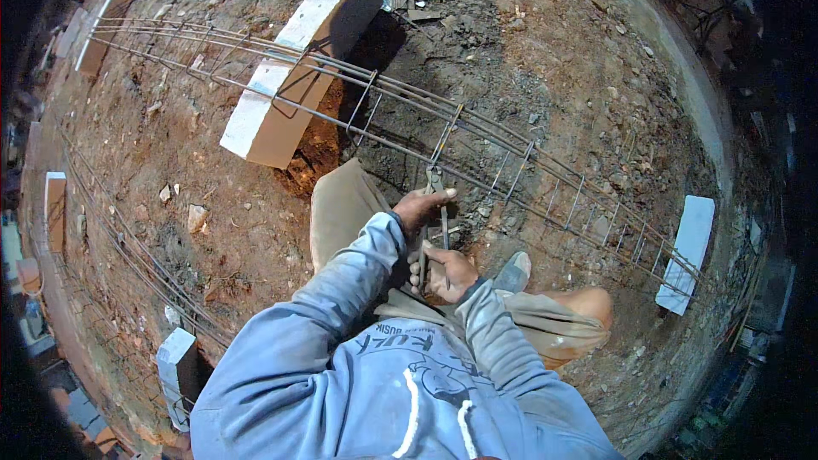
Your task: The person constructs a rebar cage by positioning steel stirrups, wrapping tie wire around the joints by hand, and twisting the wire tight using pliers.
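Note:
Below the jaws of steel end-cutting nippers [435,177], my left hand [422,207] is closed around the tool, thumb across it. My right hand [447,273] grips the nippers' handles farther down, nearer my body. The jaws meet the lower bar of a long rebar cage [390,142], beside a stirrup [447,131]. Whether a tie wire sits in the jaws is too small to tell. The cage runs across in front of me, raised on a pale block [323,6] and a block at the right end [687,255].
Another block [105,29] props the cage's far left end. More thin bars [128,230] lie at left, near two smaller blocks [55,211] [176,370]. Rubble and stones [197,217] dot the bare soil. My bent knee [348,211] is close to the cage.

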{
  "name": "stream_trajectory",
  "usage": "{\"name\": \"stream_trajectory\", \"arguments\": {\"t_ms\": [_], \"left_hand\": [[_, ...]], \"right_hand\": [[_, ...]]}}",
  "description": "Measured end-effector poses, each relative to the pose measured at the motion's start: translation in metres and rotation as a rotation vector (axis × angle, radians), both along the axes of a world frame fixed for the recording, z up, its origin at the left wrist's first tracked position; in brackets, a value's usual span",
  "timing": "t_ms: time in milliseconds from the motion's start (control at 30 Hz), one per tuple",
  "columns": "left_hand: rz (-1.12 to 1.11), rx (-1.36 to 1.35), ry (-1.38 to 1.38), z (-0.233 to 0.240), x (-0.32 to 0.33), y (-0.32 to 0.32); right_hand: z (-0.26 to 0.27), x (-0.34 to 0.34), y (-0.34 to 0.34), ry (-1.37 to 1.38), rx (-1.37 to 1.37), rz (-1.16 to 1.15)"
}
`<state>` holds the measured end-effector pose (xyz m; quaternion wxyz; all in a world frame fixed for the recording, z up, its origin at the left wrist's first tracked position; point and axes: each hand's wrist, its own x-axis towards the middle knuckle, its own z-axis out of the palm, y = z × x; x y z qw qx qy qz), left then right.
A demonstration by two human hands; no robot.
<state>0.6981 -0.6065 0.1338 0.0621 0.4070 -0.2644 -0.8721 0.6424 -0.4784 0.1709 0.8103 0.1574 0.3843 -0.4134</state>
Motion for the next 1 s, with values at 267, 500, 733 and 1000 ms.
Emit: {"name": "stream_trajectory", "arguments": {"t_ms": [267,500,733,1000], "left_hand": [[0.029,0.444,0.24,0.001,-0.003,-0.005],[-0.086,0.461,0.353,-0.012,0.002,-0.01],[-0.054,-0.021,-0.121,-0.004,-0.005,0.004],[-0.018,-0.961,-0.308,0.017,0.013,0.017]], "right_hand": [[-0.005,0.019,-0.004,-0.056,0.01,-0.114],[0.001,0.037,-0.016,0.068,0.142,-0.049],[-0.017,0.026,0.004,0.342,0.08,-0.01],[-0.027,0.007,0.019,1.441,-0.044,0.425]]}}
